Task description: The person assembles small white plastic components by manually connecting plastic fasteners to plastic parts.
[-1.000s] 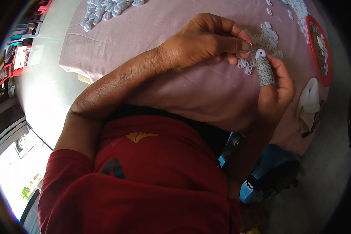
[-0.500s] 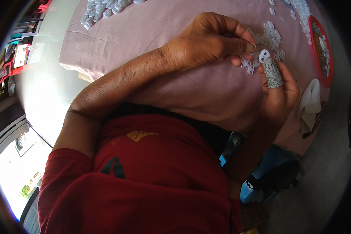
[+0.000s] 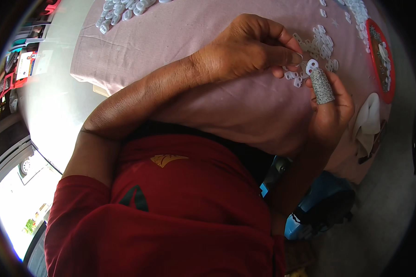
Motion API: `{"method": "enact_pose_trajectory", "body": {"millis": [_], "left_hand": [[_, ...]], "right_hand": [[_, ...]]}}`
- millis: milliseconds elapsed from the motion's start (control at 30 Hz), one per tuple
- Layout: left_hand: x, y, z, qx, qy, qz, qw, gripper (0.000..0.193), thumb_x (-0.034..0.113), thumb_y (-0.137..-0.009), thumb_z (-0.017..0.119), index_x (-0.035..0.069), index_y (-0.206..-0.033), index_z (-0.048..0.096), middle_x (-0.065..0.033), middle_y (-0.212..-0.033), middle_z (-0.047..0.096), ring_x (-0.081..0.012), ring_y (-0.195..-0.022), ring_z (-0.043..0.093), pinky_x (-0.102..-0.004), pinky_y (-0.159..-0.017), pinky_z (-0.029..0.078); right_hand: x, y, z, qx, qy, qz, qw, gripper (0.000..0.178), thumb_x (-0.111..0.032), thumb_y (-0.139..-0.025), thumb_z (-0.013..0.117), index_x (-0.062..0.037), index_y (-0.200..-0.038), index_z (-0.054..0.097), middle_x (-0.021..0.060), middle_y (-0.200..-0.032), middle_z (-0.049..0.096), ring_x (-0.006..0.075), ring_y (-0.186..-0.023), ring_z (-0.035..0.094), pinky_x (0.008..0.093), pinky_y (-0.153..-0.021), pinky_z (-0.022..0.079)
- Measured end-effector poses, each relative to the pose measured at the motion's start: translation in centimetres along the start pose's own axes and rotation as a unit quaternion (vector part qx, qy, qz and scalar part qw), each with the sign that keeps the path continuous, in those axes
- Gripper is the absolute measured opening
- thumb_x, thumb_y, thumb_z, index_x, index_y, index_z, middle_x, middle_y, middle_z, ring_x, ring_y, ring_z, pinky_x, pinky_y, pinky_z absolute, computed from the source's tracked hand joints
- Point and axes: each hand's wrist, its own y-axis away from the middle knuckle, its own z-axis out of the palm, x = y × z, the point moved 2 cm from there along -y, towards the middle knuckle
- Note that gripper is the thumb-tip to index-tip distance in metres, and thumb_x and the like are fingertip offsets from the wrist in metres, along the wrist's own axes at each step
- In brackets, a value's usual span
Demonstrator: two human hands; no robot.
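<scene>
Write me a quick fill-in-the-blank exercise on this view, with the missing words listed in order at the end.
1. The speckled finger cover is worn on the person's ____ hand.
2. That same hand holds a small plastic piece coloured ____.
3. The oval tray has a ____ rim.
4. The cloth over the table is ____.

Missing words: right; white; red; pink.
</scene>
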Motion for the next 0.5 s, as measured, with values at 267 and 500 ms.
{"method": "enact_pose_trajectory", "body": {"millis": [267,500], "left_hand": [[0.07,0.03,0.02,0.005,0.001,-0.005,1.000,0.014,0.002,-0.088,0.065,-0.006,-0.099,0.066,-0.0101,-0.085,0.069,-0.0093,-0.070,0.064,-0.0206,-0.066,0.055],[-0.10,-0.12,0.00,0.008,0.003,-0.013,1.000,0.015,0.003,-0.088,0.066,-0.006,-0.100,0.067,-0.0103,-0.085,0.069,-0.0092,-0.070,0.064,-0.0201,-0.065,0.055]], "right_hand": [[-0.03,0.00,0.12,0.003,0.010,-0.007,1.000,0.024,-0.009,-0.088,0.060,0.0045,-0.107,0.066,0.0028,-0.080,0.066,0.0016,-0.061,0.044,0.0173,-0.055,0.029],[-0.13,-0.02,0.25,-0.008,0.009,-0.021,1.000,0.023,-0.009,-0.088,0.059,0.0030,-0.106,0.067,0.0019,-0.080,0.066,0.0018,-0.063,0.045,0.0174,-0.057,0.031]]}}
